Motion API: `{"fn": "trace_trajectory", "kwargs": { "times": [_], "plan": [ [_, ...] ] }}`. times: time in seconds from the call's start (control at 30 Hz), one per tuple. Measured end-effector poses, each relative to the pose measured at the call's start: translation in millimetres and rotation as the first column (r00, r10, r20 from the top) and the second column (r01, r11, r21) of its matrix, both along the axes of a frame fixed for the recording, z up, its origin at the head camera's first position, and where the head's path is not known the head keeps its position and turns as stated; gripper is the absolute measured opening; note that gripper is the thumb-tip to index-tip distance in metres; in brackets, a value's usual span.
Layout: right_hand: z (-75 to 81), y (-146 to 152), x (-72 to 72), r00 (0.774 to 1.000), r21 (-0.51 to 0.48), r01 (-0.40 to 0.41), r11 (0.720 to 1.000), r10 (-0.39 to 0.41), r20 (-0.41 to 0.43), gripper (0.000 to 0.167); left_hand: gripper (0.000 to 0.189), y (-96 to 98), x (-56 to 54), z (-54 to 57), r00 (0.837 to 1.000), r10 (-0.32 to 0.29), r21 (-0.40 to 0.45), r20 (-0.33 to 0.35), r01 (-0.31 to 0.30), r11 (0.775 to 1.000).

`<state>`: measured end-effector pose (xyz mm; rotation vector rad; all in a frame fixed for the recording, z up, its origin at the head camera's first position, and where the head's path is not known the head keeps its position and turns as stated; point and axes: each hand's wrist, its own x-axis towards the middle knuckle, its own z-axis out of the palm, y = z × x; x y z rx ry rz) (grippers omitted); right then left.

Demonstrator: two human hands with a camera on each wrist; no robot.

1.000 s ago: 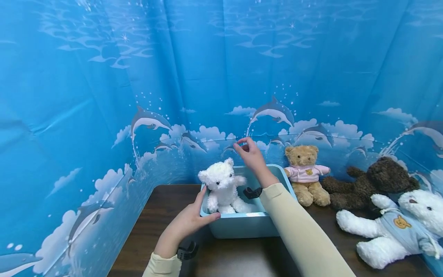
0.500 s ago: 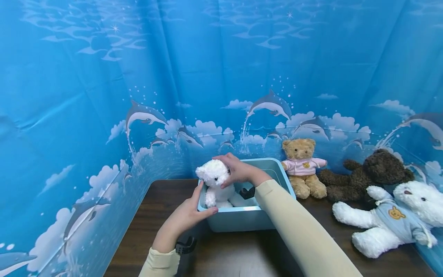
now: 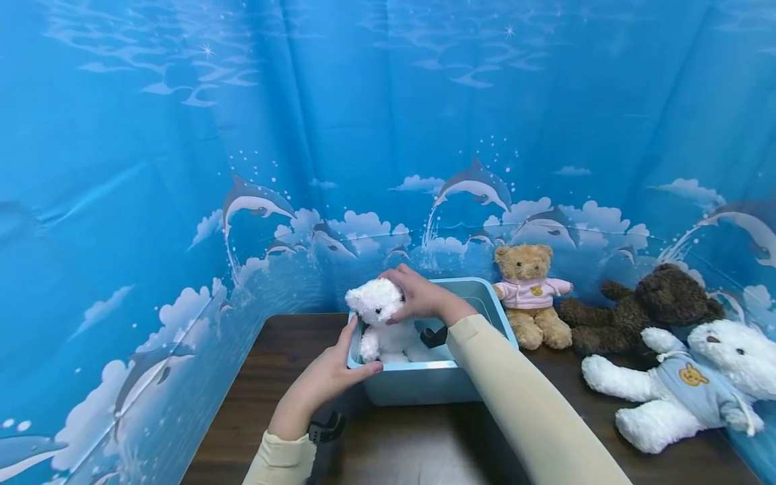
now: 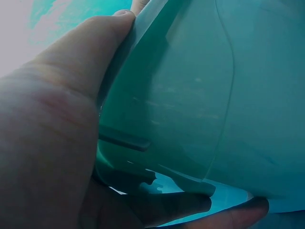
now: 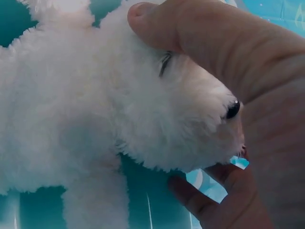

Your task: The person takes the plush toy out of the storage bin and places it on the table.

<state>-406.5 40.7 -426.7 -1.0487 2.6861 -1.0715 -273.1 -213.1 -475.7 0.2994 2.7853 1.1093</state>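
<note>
A small white plush bear (image 3: 371, 303) sits in the left end of a light blue plastic bin (image 3: 418, 389). My right hand (image 3: 419, 296) grips its head from the right and covers part of the face. In the right wrist view the thumb lies over the white plush bear (image 5: 95, 95) near one eye, with fingers (image 5: 193, 198) on the far side of the head. My left hand (image 3: 321, 382) holds the bin's near left corner, thumb along the front rim. The left wrist view has the bin's outer wall (image 4: 190, 95) between thumb and fingers.
Right of the bin, a tan teddy bear (image 3: 532, 294) in a pink hoodie sits upright. Beside it lie a dark brown plush bear (image 3: 673, 296) and a larger white plush bear (image 3: 694, 384) in a blue top. The dark wooden table (image 3: 254, 404) meets a dolphin-print curtain (image 3: 364, 135).
My right hand has come down and left from above the bin onto the white plush bear's head, which now tilts left and down. The left hand stays at the bin's corner.
</note>
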Motion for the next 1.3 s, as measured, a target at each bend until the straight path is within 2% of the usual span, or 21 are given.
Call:
{"fn": "trace_trajectory", "kwargs": {
  "times": [0.17, 0.33, 0.43, 0.6, 0.73, 0.8, 0.87, 0.93, 1.0, 1.13, 1.23, 1.27, 1.3],
  "plan": [
    [6.3, 10, 1.8, 0.998, -0.021, 0.021, 1.0, -0.022, -0.058, 0.081, 0.121, 2.4, 0.4, 0.4, 1.0, -0.005, -0.016, 0.005, 0.005, 1.0],
    [30.9, 23, 9.4, 0.98, -0.071, 0.064, 0.995, -0.076, -0.183, 0.083, 0.121, 6.2, 1.4, 4.4, 1.0, -0.008, -0.039, 0.001, 0.008, 0.999],
    [52.5, 33, 20.8, 0.954, -0.119, 0.114, 0.986, -0.142, -0.263, 0.086, 0.121, 8.2, 1.7, 6.9, 1.0, -0.004, -0.042, 0.004, 0.004, 0.999],
    [89.7, 59, 49.4, 0.884, -0.256, 0.185, 0.949, -0.275, -0.378, 0.091, 0.122, 10.5, 0.9, 7.9, 1.0, -0.003, -0.031, 0.003, 0.003, 1.0],
    [111.8, 91, 77.9, 0.8, -0.407, 0.212, 0.888, -0.397, -0.45, 0.092, 0.122, 11.2, 1.5, 3.5, 1.0, -0.001, -0.007, 0.012, 0.001, 1.0],
    [122.2, 110, 94.7, 0.74, -0.489, 0.209, 0.847, -0.464, -0.487, 0.092, 0.121, 11.3, 2.5, 1.5, 1.0, -0.002, 0.01, 0.017, 0.002, 1.0],
    [131.4, 129, 112.5, 0.676, -0.577, 0.195, 0.793, -0.535, -0.507, 0.092, 0.121, 11.1, 3.5, -0.3, 1.0, 0.0, 0.019, 0.018, 0.0, 1.0],
    [138.9, 147, 132.8, 0.608, -0.649, 0.19, 0.737, -0.607, -0.511, 0.09, 0.121, 10.5, 4.5, -1.2, 1.0, 0.002, 0.02, 0.017, -0.002, 1.0],
    [143.1, 163, 154.5, 0.55, -0.704, 0.19, 0.684, -0.668, -0.501, 0.088, 0.122, 9.1, 5.4, -1.4, 1.0, 0.002, 0.018, 0.014, -0.002, 1.0],
    [140.9, 192, 193.3, 0.435, -0.765, 0.232, 0.601, -0.768, -0.471, 0.085, 0.123, 6.1, 6.5, -0.4, 1.0, 0.003, 0.017, 0.013, -0.004, 1.0],
    [131.0, 209, 212.8, 0.377, -0.811, 0.245, 0.531, -0.823, -0.425, 0.082, 0.124, 3.7, 6.8, 1.0, 1.0, 0.006, 0.015, 0.009, -0.006, 1.0],
    [126.7, 214, 217.9, 0.362, -0.825, 0.25, 0.507, -0.839, -0.406, 0.08, 0.124, 3.0, 6.8, 1.4, 1.0, 0.006, 0.016, 0.008, -0.006, 1.0],
    [122.7, 218, 223.6, 0.354, -0.842, 0.263, 0.471, -0.859, -0.369, 0.079, 0.124, 2.2, 6.7, 1.7, 1.0, 0.006, 0.014, 0.006, -0.006, 1.0]
  ]
}}
